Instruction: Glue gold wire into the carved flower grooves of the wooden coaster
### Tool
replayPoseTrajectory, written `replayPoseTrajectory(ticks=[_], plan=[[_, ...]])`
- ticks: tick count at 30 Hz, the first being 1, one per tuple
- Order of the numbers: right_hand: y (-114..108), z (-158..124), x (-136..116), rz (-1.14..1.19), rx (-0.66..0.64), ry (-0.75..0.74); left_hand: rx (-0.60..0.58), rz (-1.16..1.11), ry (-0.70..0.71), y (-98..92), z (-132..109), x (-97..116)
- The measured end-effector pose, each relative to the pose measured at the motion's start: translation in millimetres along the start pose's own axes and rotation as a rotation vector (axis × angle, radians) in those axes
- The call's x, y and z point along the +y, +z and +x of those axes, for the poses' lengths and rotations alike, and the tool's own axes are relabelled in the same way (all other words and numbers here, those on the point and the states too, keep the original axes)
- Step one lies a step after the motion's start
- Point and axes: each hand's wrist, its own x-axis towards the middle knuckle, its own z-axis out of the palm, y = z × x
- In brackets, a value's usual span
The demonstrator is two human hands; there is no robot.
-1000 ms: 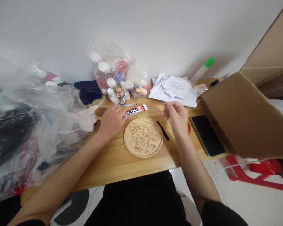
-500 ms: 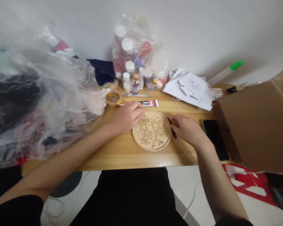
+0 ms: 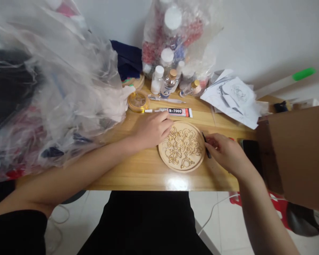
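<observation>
A round wooden board (image 3: 186,163) with a raised rim lies flat near the table's front edge. Gold-coloured outlines of flowers and leaves cover its face. At its upper left rim is my left hand (image 3: 156,129), fingers bent and pressed together against the board; the fingertips are partly hidden. My right hand (image 3: 225,150) is beside the right rim, thumb and fingers pinching slim black tweezers (image 3: 207,151) that lie along the board's edge. Just behind my left hand lies a white B-7000 glue tube (image 3: 175,112). A spool of gold wire (image 3: 138,102) sits farther left.
Small bottles (image 3: 169,83) and a pen (image 3: 167,100) are at the back, before a clear bag (image 3: 199,39) of jars. Plastic bags (image 3: 82,81) crowd the left. Printed papers (image 3: 231,99), a dark phone (image 3: 251,152) and a cardboard box (image 3: 303,152) occupy the right.
The view has shifted, so the table's things appear larger and farther right. Both hands keep their places at the board, and the tweezers are still in my right hand.
</observation>
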Motion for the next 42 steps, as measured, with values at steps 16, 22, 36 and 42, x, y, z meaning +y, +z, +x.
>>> replayPoseTrajectory(ticks=[16,22,36,42], plan=[[1,-6,7,-0.034,0.12,0.041,0.183,-0.461,-0.244,2.3,3,-10],[-31,-42,14,0.577,0.095,-0.062,0.185,-0.479,-0.264,2.9,4,-9],[-33,-23,-52,1.073,0.191,-0.224,0.192,-0.445,-0.216,4.6,6,-10],[8,27,-60,1.014,0.218,-0.38,0.176,-0.411,-0.16,4.3,5,-12]])
